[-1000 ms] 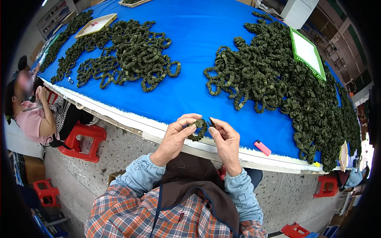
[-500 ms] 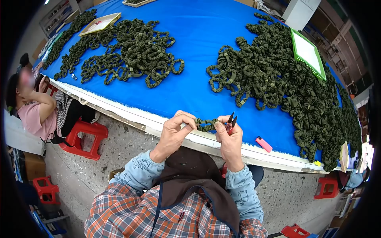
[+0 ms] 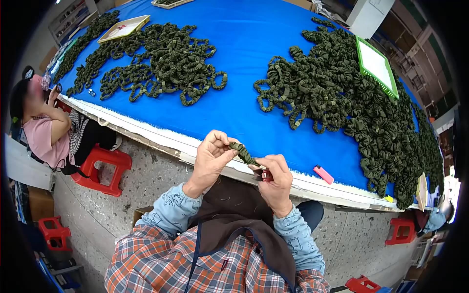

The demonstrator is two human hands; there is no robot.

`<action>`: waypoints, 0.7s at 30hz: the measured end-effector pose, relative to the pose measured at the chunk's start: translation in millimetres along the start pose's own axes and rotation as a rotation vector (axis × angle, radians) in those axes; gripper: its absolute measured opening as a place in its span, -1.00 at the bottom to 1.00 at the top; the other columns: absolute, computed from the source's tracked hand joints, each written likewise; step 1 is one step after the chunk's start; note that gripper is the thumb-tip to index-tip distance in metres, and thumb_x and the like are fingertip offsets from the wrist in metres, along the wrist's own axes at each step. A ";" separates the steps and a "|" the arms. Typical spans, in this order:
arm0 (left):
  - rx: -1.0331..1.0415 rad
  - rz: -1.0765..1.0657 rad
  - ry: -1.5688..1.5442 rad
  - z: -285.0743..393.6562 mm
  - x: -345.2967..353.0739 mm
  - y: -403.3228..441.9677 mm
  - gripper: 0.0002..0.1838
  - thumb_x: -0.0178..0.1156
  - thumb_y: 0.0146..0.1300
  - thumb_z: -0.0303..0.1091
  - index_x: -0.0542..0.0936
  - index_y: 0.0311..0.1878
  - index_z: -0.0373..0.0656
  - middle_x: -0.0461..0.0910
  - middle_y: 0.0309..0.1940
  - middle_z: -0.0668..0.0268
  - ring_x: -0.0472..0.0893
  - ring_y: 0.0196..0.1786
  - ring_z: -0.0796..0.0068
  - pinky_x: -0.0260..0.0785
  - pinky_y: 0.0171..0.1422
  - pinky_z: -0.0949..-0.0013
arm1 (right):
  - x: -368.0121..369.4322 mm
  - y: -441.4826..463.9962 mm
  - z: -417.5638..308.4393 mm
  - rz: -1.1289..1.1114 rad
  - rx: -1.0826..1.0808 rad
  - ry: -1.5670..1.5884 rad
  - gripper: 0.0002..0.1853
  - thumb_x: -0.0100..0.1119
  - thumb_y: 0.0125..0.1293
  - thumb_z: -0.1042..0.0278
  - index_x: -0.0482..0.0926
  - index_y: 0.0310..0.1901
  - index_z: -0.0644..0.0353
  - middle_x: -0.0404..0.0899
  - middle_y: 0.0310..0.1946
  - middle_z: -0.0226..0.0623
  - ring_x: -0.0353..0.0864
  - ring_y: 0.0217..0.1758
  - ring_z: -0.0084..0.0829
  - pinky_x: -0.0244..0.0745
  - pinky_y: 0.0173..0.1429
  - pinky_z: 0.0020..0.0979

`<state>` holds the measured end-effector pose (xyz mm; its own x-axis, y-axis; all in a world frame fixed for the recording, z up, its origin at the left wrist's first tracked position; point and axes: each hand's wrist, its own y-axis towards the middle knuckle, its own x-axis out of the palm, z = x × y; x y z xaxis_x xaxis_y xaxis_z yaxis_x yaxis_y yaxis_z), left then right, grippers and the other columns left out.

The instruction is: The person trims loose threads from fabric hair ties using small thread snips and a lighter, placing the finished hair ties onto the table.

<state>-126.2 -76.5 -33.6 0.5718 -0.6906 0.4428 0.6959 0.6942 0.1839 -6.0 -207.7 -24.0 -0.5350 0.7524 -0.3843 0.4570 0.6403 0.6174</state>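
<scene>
A dark green scrunchie [image 3: 244, 153] is stretched between my two hands above the table's near edge. My left hand [image 3: 211, 157] pinches its upper left end between thumb and fingers. My right hand [image 3: 277, 184] is closed on red-handled thread snips [image 3: 264, 175], whose blades point left beside the scrunchie's lower end. The fingers of that hand also touch this end, though the exact contact is partly hidden.
A blue-covered table [image 3: 234, 58] bears a left pile of scrunchies [image 3: 178, 61] and a larger right pile [image 3: 322, 93]. A pink lighter [image 3: 323, 175] lies near the front edge. A green tray [image 3: 391, 87] rests on the right pile. A person [image 3: 46, 129] sits at left.
The scrunchie has gone from level to slanting down rightward. My right hand has turned and moved slightly down and left, its snips now pointing left instead of up.
</scene>
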 end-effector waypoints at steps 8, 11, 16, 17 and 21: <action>-0.121 -0.054 0.134 15.1 9.6 -1.4 -0.27 0.27 0.16 -0.71 0.25 0.39 -0.13 0.61 -0.18 0.32 0.50 -0.25 0.62 0.35 -0.11 0.59 | -6.1 18.0 -11.7 -0.022 0.478 0.271 -0.80 0.35 0.16 0.57 0.65 -0.16 0.19 0.58 -0.29 -0.41 0.36 -0.46 -0.59 0.27 -0.40 -0.54; -0.058 -0.152 0.239 6.2 8.3 0.0 -0.23 0.29 0.16 -0.72 0.23 0.42 -0.13 0.62 -0.16 0.31 0.48 -0.31 0.64 0.33 -0.14 0.65 | -6.9 25.0 -2.9 -0.126 0.352 0.194 -0.86 0.33 0.22 0.52 0.64 -0.18 0.23 0.57 -0.35 -0.43 0.35 -0.46 -0.64 0.26 -0.40 -0.55; -0.243 -0.207 0.160 14.3 1.3 2.3 -0.27 0.27 0.21 -0.69 0.25 0.43 -0.14 0.62 -0.16 0.31 0.53 -0.30 0.62 0.36 -0.11 0.64 | -5.4 23.5 7.7 -0.105 0.526 0.414 -0.90 0.30 0.30 0.44 0.66 -0.18 0.23 0.54 -0.44 -0.46 0.26 -0.53 -0.72 0.17 -0.46 -0.63; -0.313 -0.214 0.122 15.0 0.4 2.4 -0.29 0.26 0.22 -0.69 0.26 0.43 -0.15 0.62 -0.16 0.30 0.54 -0.29 0.61 0.37 -0.10 0.63 | -4.6 22.8 9.8 -0.085 0.599 0.496 -0.90 0.29 0.32 0.42 0.66 -0.18 0.22 0.53 -0.46 -0.46 0.23 -0.55 -0.74 0.14 -0.49 -0.65; -0.368 -0.176 -0.092 8.9 -2.7 4.9 -0.38 0.22 0.26 -0.67 0.34 0.38 -0.15 0.63 -0.18 0.29 0.60 -0.22 0.58 0.40 -0.08 0.61 | -0.3 16.8 16.3 -0.055 0.772 0.685 -0.88 0.27 0.35 0.39 0.66 -0.15 0.21 0.54 -0.45 -0.47 0.21 -0.56 -0.75 0.13 -0.49 -0.65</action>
<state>-128.2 -69.4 -26.1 0.4010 -0.7595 0.5121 0.8977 0.4373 -0.0544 13.4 -194.7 -24.6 -0.7484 0.6244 0.2237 0.6219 0.7778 -0.0908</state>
